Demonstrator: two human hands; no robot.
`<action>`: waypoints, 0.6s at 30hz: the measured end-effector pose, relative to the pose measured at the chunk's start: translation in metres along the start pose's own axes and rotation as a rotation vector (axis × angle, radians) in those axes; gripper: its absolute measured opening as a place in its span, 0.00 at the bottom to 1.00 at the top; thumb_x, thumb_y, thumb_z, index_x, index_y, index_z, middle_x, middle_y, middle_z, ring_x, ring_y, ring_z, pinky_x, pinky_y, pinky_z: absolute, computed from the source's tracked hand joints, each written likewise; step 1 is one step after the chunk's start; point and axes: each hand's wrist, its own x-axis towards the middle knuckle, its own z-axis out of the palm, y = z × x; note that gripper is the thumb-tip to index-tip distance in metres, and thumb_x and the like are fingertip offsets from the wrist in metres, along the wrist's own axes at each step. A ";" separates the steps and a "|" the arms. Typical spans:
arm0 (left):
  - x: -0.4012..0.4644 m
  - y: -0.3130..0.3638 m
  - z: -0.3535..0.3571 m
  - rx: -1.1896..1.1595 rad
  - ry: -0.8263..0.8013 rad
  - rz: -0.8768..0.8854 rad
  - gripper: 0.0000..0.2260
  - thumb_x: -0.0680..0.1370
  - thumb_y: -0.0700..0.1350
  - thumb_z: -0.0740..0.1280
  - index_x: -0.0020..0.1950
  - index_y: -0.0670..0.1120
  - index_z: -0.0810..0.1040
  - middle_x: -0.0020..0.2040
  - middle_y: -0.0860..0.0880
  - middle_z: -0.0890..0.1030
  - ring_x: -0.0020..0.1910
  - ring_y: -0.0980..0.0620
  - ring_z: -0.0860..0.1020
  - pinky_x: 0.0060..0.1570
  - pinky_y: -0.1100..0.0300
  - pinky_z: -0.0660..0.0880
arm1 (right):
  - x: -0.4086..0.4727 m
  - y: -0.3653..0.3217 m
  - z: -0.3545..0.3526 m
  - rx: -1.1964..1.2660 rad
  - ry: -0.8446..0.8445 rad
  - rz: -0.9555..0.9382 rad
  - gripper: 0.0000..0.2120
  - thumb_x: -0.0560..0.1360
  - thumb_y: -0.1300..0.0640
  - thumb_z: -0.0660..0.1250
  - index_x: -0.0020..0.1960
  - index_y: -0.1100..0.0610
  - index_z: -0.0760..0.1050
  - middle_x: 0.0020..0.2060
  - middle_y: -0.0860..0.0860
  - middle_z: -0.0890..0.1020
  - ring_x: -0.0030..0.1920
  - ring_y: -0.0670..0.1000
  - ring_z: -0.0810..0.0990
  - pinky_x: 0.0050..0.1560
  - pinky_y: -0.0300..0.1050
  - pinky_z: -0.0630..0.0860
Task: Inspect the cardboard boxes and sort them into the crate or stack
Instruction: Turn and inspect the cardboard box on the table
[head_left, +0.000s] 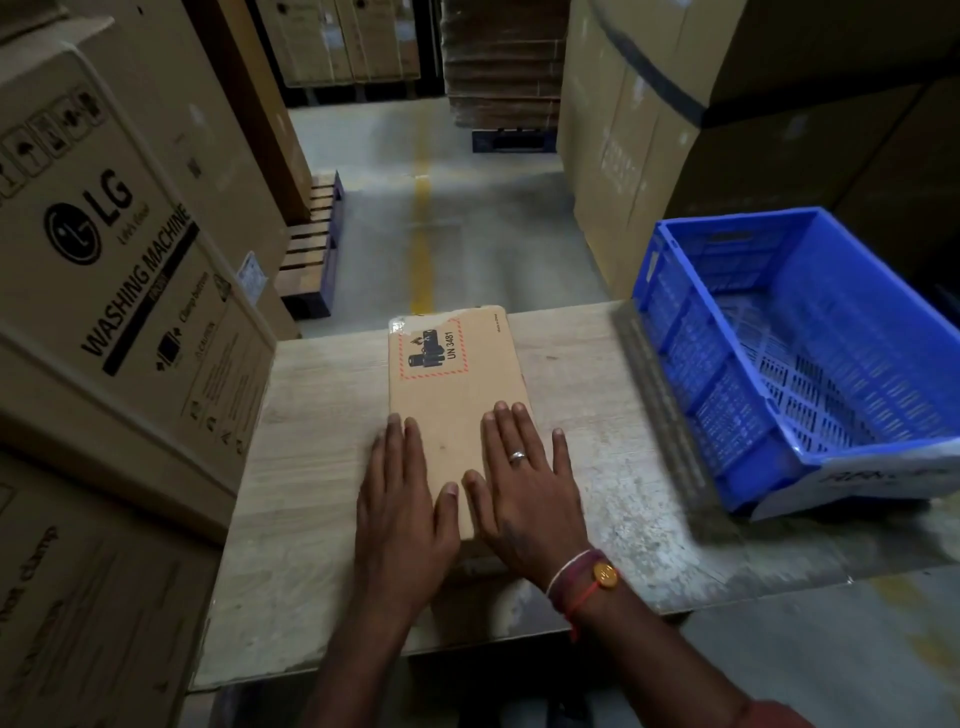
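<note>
Crate (810, 338) at counter's (322, 493) right edge sits empty; my flat, released hands (405, 499) (524, 483) press one unsorted box (452, 384).

We are standing in a warehouse. Tall cartons are rising at nine o'clock, one washing machine carton (119, 270) bearing shipping marks; more cartons (639, 156) are towering at two o'clock. Wooden pallets (311, 249) are resting on a concrete floor (467, 218) with a yellow lane line (422, 234) running toward twelve.
</note>
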 end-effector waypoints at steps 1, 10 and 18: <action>0.002 -0.002 0.003 0.060 -0.022 0.052 0.34 0.82 0.60 0.45 0.86 0.48 0.44 0.86 0.50 0.42 0.84 0.50 0.40 0.82 0.46 0.51 | 0.000 0.001 0.002 -0.012 0.000 -0.006 0.33 0.82 0.43 0.50 0.81 0.59 0.63 0.81 0.56 0.63 0.82 0.56 0.58 0.76 0.70 0.61; 0.020 0.000 -0.020 0.275 -0.164 0.110 0.35 0.79 0.61 0.39 0.85 0.51 0.52 0.86 0.51 0.49 0.85 0.50 0.45 0.81 0.37 0.49 | 0.036 -0.012 -0.021 -0.005 -0.140 -0.038 0.35 0.81 0.43 0.38 0.84 0.57 0.52 0.84 0.55 0.54 0.84 0.55 0.48 0.80 0.67 0.40; 0.085 -0.001 -0.003 0.161 -0.134 0.086 0.32 0.83 0.57 0.43 0.86 0.48 0.44 0.86 0.50 0.41 0.84 0.52 0.38 0.82 0.39 0.48 | 0.084 0.000 -0.008 -0.017 -0.142 -0.047 0.35 0.80 0.43 0.39 0.85 0.57 0.47 0.84 0.53 0.50 0.84 0.53 0.46 0.81 0.65 0.49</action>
